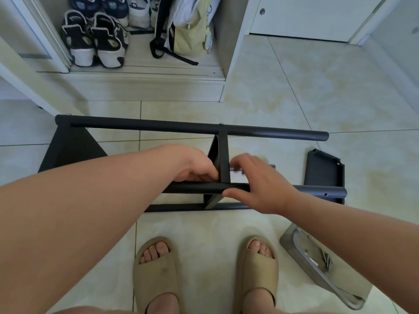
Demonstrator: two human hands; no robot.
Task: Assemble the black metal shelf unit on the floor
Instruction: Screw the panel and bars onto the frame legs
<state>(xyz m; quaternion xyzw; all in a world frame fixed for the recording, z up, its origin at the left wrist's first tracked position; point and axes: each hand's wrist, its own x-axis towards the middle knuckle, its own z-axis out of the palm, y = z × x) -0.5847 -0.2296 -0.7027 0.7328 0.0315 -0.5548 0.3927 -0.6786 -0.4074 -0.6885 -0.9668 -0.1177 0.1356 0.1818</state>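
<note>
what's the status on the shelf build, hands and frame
Left hand gripping middle crosspiece. Right hand on near tube, fingers blurred. Loose panel unfitted. Nothing blocking.

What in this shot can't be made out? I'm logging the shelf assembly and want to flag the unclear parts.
Head view:
- Small silvery tool or fastener by the right hand: motion-blurred, unidentifiable.
- Left hand fingertips: hidden behind the black crossbar.
- Lower rail: its left end is covered by the left forearm.
- Small hardware on the clear packet: too small to count.
</note>
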